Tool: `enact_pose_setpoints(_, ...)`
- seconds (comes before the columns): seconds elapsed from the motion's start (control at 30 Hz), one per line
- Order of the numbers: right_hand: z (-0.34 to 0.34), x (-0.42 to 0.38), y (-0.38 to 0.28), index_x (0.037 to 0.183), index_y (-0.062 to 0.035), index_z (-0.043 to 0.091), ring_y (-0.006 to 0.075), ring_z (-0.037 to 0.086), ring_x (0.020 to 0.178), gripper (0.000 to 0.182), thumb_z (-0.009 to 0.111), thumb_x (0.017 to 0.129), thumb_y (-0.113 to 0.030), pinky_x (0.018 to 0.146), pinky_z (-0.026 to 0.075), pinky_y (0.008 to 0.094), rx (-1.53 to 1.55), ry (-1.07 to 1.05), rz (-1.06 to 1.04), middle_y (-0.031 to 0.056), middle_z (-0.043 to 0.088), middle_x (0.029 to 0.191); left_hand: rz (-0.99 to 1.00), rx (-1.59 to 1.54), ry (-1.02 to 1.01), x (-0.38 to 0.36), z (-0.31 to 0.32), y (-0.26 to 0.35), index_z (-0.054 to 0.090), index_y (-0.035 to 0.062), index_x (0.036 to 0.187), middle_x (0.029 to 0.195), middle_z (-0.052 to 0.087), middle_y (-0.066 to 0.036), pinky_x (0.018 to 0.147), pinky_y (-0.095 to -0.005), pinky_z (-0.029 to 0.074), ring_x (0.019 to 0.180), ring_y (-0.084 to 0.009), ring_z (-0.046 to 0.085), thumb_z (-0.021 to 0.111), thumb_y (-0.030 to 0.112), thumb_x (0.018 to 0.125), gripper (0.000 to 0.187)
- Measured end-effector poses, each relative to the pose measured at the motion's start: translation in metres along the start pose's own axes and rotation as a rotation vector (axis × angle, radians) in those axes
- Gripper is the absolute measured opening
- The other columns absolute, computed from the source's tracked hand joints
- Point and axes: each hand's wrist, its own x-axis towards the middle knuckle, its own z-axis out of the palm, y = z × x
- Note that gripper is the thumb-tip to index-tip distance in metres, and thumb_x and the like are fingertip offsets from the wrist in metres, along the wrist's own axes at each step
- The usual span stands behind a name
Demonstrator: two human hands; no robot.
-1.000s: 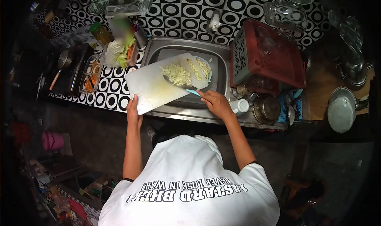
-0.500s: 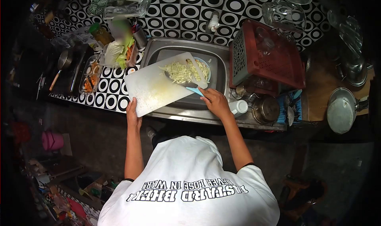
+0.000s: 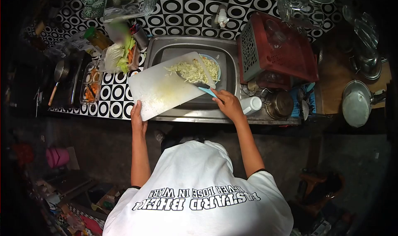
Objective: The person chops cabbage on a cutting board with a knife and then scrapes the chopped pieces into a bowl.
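My left hand (image 3: 137,114) grips the near left corner of a white cutting board (image 3: 151,89), held at a slant over the sink. Pale chopped cabbage (image 3: 191,71) lies in a heap toward the board's far right end. In my right hand (image 3: 229,104) is a knife with a light blue handle (image 3: 207,91); its blade reaches into the cabbage and is largely hidden. Just past the board's far right edge, a light blue-rimmed bowl (image 3: 218,73) in the sink shows in part, with cabbage pieces in it.
The steel sink (image 3: 166,40) is set in a counter of ring-patterned tiles. On its right stand a red plastic rack (image 3: 282,55), a white cup (image 3: 251,105) and a metal pot (image 3: 278,104). Leftward are a container of lettuce and carrot (image 3: 122,55) and a tray of orange pieces (image 3: 90,91).
The knife has moved slightly left along the board, and the cabbage strips have shifted at the board's far end. My left hand keeps its hold on the corner.
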Motion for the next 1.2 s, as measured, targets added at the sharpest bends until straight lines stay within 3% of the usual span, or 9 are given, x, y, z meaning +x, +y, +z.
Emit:
enact_pose_setpoints(0.2,-0.004,-0.001,0.006,0.128,-0.0181,0.064,0.0295,0.059,0.074,0.038,0.065,0.09,-0.017,0.067,0.046,0.0407,0.009,0.011,0.035,0.0103,0.057,0.081,0.002,0.023,-0.003,-0.001,0.002,-0.001,0.054,-0.0031,0.126,0.117,0.063,-0.013,0.09,-0.0337,0.051,0.104,-0.0213,0.064,0.061,0.032,0.097,0.046)
enact_pose_setpoints(0.43,-0.007,-0.001,0.021,0.128,-0.0178,0.064,0.0296,0.057,0.072,0.037,0.064,0.091,-0.019,0.067,0.046,0.0397,0.065,0.009,0.071,0.0114,0.056,0.08,0.024,0.022,0.023,-0.005,0.003,-0.007,0.055,-0.003,0.125,0.116,0.064,-0.012,0.092,-0.0337,0.05,0.104,-0.0214,0.064,0.061,0.03,0.097,0.044)
enact_pose_setpoints(0.53,-0.009,-0.002,0.026,0.128,-0.0144,0.064,0.028,0.057,0.071,0.037,0.065,0.091,-0.016,0.069,0.046,0.0339,0.121,0.01,0.094,0.0128,0.057,0.081,0.027,0.009,0.034,-0.009,0.005,-0.007,0.056,-0.0029,0.124,0.115,0.064,-0.012,0.091,-0.0336,0.051,0.104,-0.0214,0.064,0.061,0.029,0.097,0.042)
enact_pose_setpoints(0.7,-0.005,-0.003,0.031,0.127,-0.0056,0.063,0.016,0.062,0.074,0.034,0.06,0.095,-0.015,0.074,0.049,0.0288,0.347,0.058,0.12,0.0105,0.066,0.083,0.032,-0.003,0.04,-0.011,0.007,-0.01,0.056,-0.0031,0.123,0.114,0.065,-0.012,0.091,-0.0338,0.051,0.103,-0.0214,0.064,0.062,0.029,0.097,0.042)
enact_pose_setpoints(0.83,-0.007,-0.004,0.023,0.127,-0.0038,0.063,0.0134,0.062,0.076,0.033,0.058,0.096,-0.014,0.076,0.05,0.0275,0.325,0.025,0.161,0.0095,0.069,0.086,0.033,-0.019,0.058,-0.011,0.008,-0.012,0.06,-0.0005,0.119,0.11,0.067,-0.008,0.087,-0.031,0.052,0.099,-0.0173,0.066,0.063,0.027,0.096,0.035)
enact_pose_setpoints(0.93,-0.007,-0.006,0.012,0.128,-0.0039,0.062,0.0155,0.062,0.076,0.034,0.057,0.096,-0.012,0.076,0.05,0.0281,0.316,0.058,0.163,0.0107,0.068,0.085,0.036,-0.024,0.048,-0.008,0.006,-0.014,0.061,-0.0001,0.118,0.11,0.067,-0.008,0.087,-0.0309,0.051,0.099,-0.0171,0.066,0.063,0.026,0.096,0.035)
enact_pose_setpoints(1.0,-0.008,-0.007,0.003,0.126,-0.0034,0.063,0.028,0.066,0.08,0.033,0.056,0.094,-0.011,0.075,0.05,0.0343,0.271,0.094,0.087,0.0191,0.067,0.09,0.024,-0.02,0.054,-0.009,0.006,-0.013,0.061,0.0003,0.117,0.11,0.067,-0.008,0.087,-0.0308,0.051,0.099,-0.017,0.065,0.064,0.026,0.096,0.034)
enact_pose_setpoints(1.13,-0.004,-0.005,-0.014,0.126,-0.0036,0.062,0.0315,0.064,0.079,0.034,0.056,0.094,-0.01,0.074,0.049,0.0366,0.315,0.06,0.132,0.0198,0.065,0.088,0.028,-0.014,0.046,-0.01,0.01,-0.011,0.061,0.0002,0.118,0.11,0.067,-0.008,0.087,-0.0306,0.052,0.098,-0.0169,0.066,0.063,0.026,0.097,0.034)
enact_pose_setpoints(1.2,0.004,-0.002,-0.017,0.132,-0.0047,0.059,0.0198,0.064,0.08,0.037,0.054,0.096,-0.009,0.078,0.049,0.0299,0.314,0.078,0.105,0.0126,0.065,0.084,0.031,-0.012,0.025,-0.01,0.012,-0.01,0.06,0.0,0.119,0.11,0.067,-0.008,0.087,-0.0304,0.052,0.098,-0.0167,0.066,0.061,0.026,0.097,0.033)
